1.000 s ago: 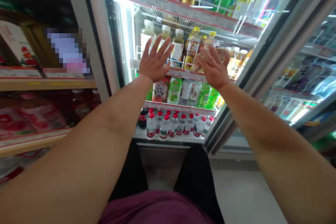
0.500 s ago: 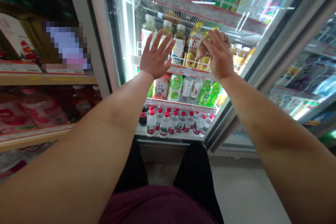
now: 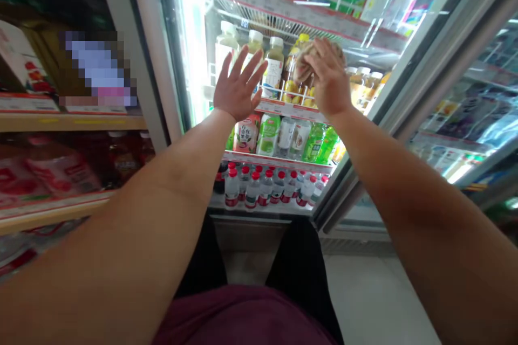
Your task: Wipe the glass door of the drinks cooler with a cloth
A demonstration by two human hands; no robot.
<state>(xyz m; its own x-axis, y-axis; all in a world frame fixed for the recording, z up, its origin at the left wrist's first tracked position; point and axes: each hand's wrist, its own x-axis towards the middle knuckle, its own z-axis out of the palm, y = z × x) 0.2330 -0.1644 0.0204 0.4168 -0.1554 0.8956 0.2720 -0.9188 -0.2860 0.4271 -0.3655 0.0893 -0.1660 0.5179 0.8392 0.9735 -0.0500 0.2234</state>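
Observation:
My left hand (image 3: 237,89) is held up in front of the open cooler with its fingers spread, holding nothing, just before the pale green bottles (image 3: 274,67) on the middle shelf. My right hand (image 3: 328,82) reaches into that shelf and its fingers curl over the top of a brown tea bottle with a yellow cap (image 3: 297,67). Whether the fingers fully grip that bottle is partly hidden by the back of the hand.
The cooler's glass door (image 3: 437,81) stands open at the right. Lower shelves hold green and white drink bottles (image 3: 269,135) and red-capped water bottles (image 3: 259,188). A wooden shelf unit (image 3: 68,121) with packaged goods stands at the left. Pale floor tiles (image 3: 372,296) lie below.
My right hand has moved up and further into the middle shelf and closed over the brown bottle's top. My left hand has stayed raised and spread, nearly still.

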